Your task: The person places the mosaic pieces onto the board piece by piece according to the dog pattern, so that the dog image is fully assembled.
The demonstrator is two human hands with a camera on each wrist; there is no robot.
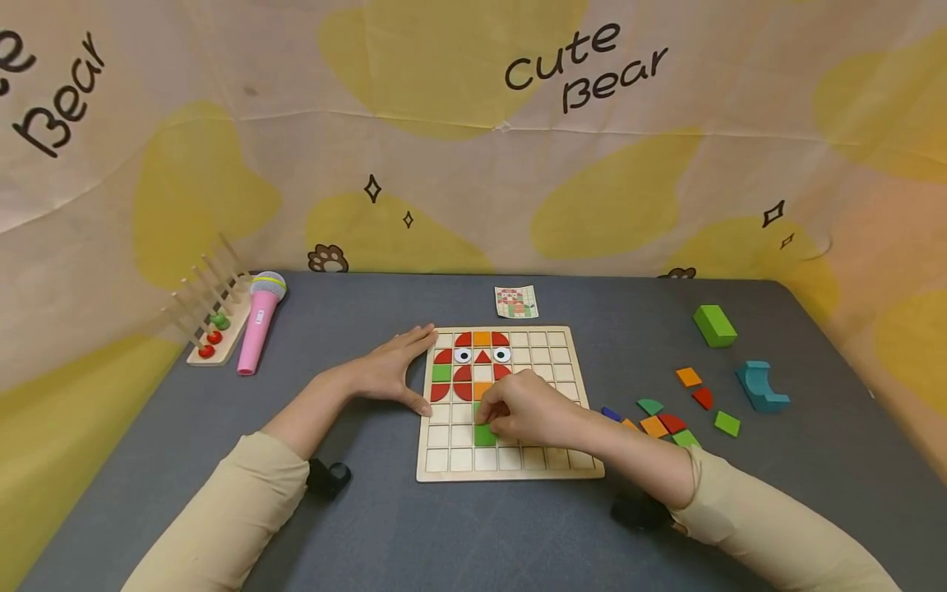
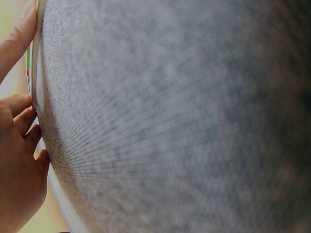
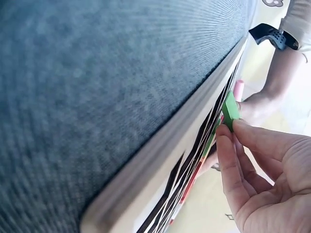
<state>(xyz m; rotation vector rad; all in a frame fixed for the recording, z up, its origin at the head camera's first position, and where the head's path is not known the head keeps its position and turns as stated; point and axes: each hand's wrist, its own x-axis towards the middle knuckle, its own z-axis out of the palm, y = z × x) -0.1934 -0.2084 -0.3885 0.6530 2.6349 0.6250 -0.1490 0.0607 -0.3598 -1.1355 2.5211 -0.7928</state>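
A wooden grid board [image 1: 510, 462] lies on the dark table. Red, orange and green tiles and two eye tiles fill part of its left side. My right hand [image 1: 528, 407] pinches a green square tile [image 3: 230, 109] between thumb and fingertips, low over the grid's lower part; the tile stands tilted in the right wrist view. Just above it, another green tile [image 1: 478, 409] is partly hidden by the fingers. My left hand [image 1: 388, 370] is spread along the board's left edge, fingers at the upper corner and thumb lower down.
A small pattern card [image 1: 516, 302] lies behind the board. Loose tiles [image 1: 654, 426] are scattered at the right, near a green block [image 1: 714, 326] and a teal curved block [image 1: 762, 386]. A pink microphone [image 1: 261, 325] and a pegged wooden stand [image 1: 222, 329] are at the back left.
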